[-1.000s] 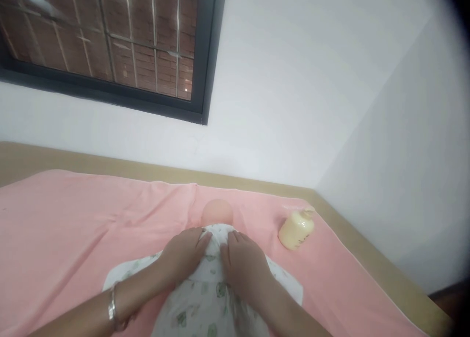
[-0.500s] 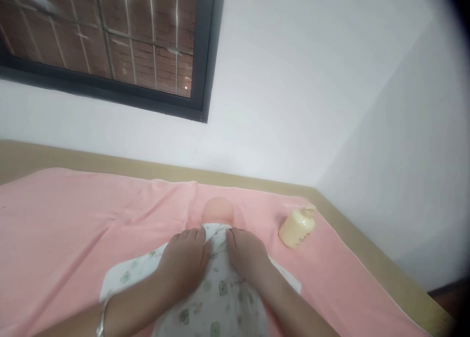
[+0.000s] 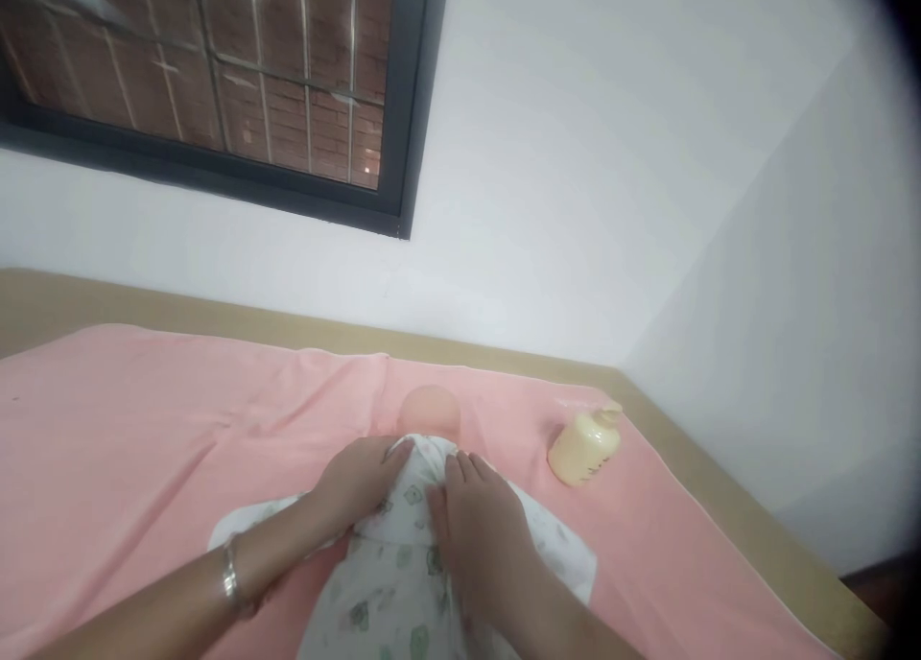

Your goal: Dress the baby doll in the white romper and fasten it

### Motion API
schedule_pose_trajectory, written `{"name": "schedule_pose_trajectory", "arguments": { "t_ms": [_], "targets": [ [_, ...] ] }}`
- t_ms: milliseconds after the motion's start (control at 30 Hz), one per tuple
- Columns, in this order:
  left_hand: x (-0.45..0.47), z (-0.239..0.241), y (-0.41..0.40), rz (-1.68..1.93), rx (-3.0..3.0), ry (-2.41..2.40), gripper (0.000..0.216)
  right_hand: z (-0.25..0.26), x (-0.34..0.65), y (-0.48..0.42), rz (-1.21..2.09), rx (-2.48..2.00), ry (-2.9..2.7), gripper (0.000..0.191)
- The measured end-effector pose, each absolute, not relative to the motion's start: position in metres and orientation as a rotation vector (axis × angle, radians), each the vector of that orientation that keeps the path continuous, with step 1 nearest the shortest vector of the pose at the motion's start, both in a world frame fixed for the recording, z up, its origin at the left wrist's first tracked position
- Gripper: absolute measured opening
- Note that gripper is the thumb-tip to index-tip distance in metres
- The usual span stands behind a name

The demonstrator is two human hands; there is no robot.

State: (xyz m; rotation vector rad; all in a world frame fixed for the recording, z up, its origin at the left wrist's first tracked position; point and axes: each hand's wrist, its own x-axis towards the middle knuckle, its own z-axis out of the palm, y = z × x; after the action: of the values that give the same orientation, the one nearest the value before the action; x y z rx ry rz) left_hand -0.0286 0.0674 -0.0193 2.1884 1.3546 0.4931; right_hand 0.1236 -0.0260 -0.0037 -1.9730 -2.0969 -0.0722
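- We see the left hand [image 3: 360,483] lying palm down on the doll's white printed garment [image 3: 392,583]. Its fingertips are at the neckline, just below the doll's head [image 3: 430,412].
- The left fingers are bent over the collar's edge. We cannot tell whether they pinch the cloth or only press on it.
- The right hand [image 3: 479,526] rests flat on the same garment just beside the left. Its fingers are stretched out and close together, gripping nothing. Its fingertips sit slightly lower than the left's and point toward the head.
- The doll lies on its back in the middle of a pink towel [image 3: 129,430], its head toward the wall. The garment covers its body beneath both hands.
- A silver bracelet [image 3: 230,583] circles the left wrist.
- A pale yellow pump bottle [image 3: 586,446] lies tilted on the towel to the right of the doll, near it but apart from both hands.
- A tan edge [image 3: 726,506] borders the towel. Beyond it are a white wall [image 3: 576,209] and a dark-framed window [image 3: 403,113].
- Nothing lies between the hands and the doll except the garment itself.
- Compared with half a second ago, the left hand has moved up toward the collar and the right hand has slid a little lower. More of the bracelet shows, and the bottle has stayed put.
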Motion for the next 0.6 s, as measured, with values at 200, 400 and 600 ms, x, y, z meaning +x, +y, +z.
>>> {"name": "schedule_pose_trajectory", "arguments": {
  "t_ms": [200, 400, 600],
  "targets": [
    [-0.026, -0.02, 0.051, 0.361, 2.427, 1.41, 0.039, -0.011, 0.149, 0.003, 0.155, -2.037, -2.022, 0.051],
    [-0.023, -0.019, 0.039, 0.382, 2.602, 1.457, 0.036, -0.019, 0.165, 0.018, 0.356, -2.068, -2.017, 0.063],
    [-0.026, -0.017, 0.05, 0.518, 2.286, 1.388, 0.049, -0.012, 0.149, -0.002, 0.088, -2.039, -2.093, 0.045]
  ]
}}
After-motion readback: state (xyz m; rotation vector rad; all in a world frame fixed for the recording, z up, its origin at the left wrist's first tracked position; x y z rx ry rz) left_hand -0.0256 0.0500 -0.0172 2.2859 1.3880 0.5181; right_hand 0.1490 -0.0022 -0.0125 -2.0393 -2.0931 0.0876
